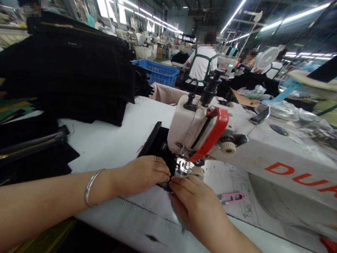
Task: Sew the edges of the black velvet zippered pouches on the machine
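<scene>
Black piece (pixel 154 146): flat on the white table (pixel 113 137), just left of the needle end of the sewing machine (pixel 184 119), its near edge at my fingertips.
Work done: a small tag (pixel 163 146) is already on its face; I judge the piece partway through.
Work left: this edge, I'd say, since the piece lies at the needle, apart from the black stack (pixel 79 66) on my left.
Seam: glare and my fingers crowd the presser foot, so I can't tell whether any stitching is in.
Direction: the visible left border slants away from me and rightward; that seems the long axis, though the machine covers much.
Left hand (pixel 144 174): fingers curled, pinching the near edge.
Right hand (pixel 193 196): fingers together, pinching beside the left.
</scene>
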The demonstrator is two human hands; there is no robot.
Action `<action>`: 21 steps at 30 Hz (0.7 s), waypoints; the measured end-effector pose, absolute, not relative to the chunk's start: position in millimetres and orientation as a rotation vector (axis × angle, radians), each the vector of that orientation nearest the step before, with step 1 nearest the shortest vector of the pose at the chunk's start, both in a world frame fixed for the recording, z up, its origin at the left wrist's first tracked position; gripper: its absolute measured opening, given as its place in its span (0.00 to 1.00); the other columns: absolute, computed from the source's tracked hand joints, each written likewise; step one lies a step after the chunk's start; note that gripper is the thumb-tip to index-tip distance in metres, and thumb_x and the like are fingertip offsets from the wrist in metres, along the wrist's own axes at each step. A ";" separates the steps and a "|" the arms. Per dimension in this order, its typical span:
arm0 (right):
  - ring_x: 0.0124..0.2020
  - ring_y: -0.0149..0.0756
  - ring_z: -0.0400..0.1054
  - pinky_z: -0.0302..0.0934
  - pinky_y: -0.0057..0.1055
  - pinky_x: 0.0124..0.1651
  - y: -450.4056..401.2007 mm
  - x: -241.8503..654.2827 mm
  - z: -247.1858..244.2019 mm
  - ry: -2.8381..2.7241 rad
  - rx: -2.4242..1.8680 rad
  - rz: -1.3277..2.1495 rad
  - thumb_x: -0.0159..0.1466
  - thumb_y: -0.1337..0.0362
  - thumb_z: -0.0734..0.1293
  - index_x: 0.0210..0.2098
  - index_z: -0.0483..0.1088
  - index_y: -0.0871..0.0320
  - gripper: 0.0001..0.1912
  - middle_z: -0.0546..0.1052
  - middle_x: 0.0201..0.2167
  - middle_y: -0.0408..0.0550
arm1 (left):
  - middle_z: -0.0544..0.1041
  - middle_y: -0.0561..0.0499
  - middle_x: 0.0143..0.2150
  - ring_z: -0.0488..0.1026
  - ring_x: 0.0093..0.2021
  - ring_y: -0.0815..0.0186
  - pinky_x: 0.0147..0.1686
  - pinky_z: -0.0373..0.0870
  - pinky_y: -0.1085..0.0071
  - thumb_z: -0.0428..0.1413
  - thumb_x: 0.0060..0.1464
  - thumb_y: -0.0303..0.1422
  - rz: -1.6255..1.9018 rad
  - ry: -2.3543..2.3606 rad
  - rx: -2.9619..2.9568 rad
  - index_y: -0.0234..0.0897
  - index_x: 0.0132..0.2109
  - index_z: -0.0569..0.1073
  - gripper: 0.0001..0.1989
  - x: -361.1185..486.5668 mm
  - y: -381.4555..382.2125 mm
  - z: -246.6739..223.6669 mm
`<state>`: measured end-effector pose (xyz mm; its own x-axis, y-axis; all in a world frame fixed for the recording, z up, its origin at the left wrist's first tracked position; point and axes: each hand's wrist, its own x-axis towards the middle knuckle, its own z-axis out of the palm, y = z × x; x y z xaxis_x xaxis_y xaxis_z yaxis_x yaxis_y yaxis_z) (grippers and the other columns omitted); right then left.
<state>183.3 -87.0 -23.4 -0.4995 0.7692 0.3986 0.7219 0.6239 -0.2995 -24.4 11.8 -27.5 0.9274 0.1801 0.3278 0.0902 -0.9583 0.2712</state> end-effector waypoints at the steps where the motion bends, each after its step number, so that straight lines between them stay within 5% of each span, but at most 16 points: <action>1: 0.41 0.42 0.72 0.72 0.41 0.44 -85.6 183.9 -25.5 -2.326 -1.171 0.124 0.65 0.73 0.64 0.46 0.74 0.62 0.12 0.78 0.44 0.51 | 0.78 0.46 0.47 0.73 0.49 0.63 0.55 0.68 0.66 0.50 0.63 0.22 0.499 0.207 2.844 0.33 0.46 0.74 0.10 -23.2 15.0 -28.3; 11: 0.49 0.48 0.72 0.72 0.46 0.49 -79.8 188.2 -40.2 -2.270 -1.346 0.136 0.65 0.70 0.63 0.53 0.71 0.63 0.17 0.75 0.52 0.56 | 0.79 0.48 0.45 0.75 0.46 0.62 0.50 0.71 0.66 0.50 0.66 0.28 0.556 0.298 2.955 0.34 0.45 0.74 0.09 -12.7 44.1 -29.7; 21: 0.49 0.46 0.71 0.70 0.48 0.50 -75.6 189.9 -38.8 -2.253 -1.310 0.179 0.67 0.71 0.61 0.52 0.71 0.62 0.16 0.77 0.48 0.57 | 0.79 0.50 0.49 0.74 0.53 0.63 0.56 0.68 0.66 0.49 0.66 0.29 0.593 0.403 2.872 0.39 0.45 0.77 0.11 -7.8 57.0 -31.4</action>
<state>189.9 -75.6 -38.8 -0.3945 0.8405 0.3714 0.7713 0.5226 -0.3633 -7.8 57.0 -31.4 0.8836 0.2984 0.3608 0.2260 -0.9467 0.2295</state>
